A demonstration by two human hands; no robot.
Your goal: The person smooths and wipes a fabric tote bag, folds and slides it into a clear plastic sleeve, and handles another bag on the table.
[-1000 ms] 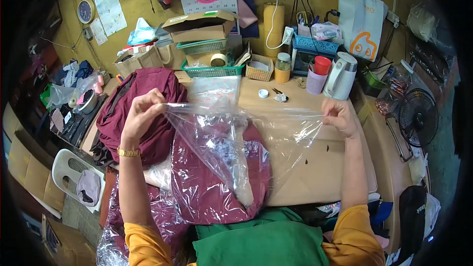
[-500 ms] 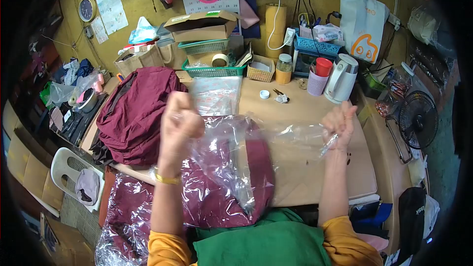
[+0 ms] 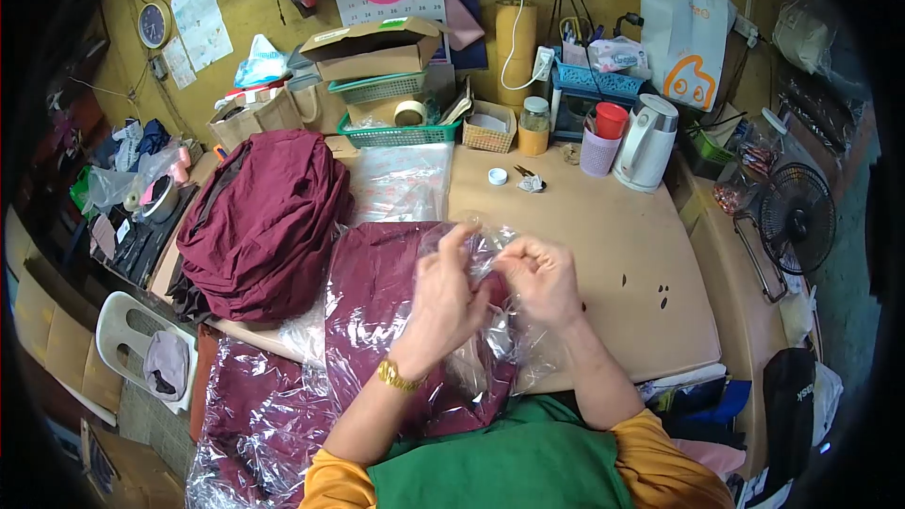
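Since the earlier frames my two hands, then spread far apart, have come together in front of me, and the stretched clear, crinkled plastic film (image 3: 483, 243) has gathered between them. With my right hand (image 3: 539, 278) I pinch a bit of that film between thumb and forefinger; my left hand (image 3: 445, 303), just beside it, has its forefinger raised and thumb apart, and I cannot tell whether its other fingers hold any film. The flat maroon fabric item in a glossy clear cover (image 3: 372, 269) lies on the tan-covered tabletop (image 3: 613, 217) beneath my hands, most of it left of my grip. Farther left, well apart from my fingers, sits a bulky maroon fabric bundle (image 3: 269, 226), with flat clear plastic sheets (image 3: 405, 179) beyond.
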